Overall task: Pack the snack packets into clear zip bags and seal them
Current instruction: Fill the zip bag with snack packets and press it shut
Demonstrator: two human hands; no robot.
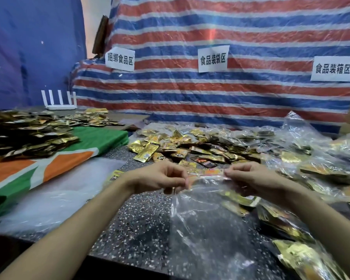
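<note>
Pinching the zip strip [208, 173] of the clear zip bag [206, 223] at both ends, left hand [160, 178] and right hand [253, 178] equally near. Held it level above the desk [133, 219], long axis hand to hand, body hanging toward the wearer. Could not tell gold packets [238, 201] at its right side as inside or behind. Beyond the bag, loose snack packets [182, 147]; right of it, filled bags [303, 158].
</note>
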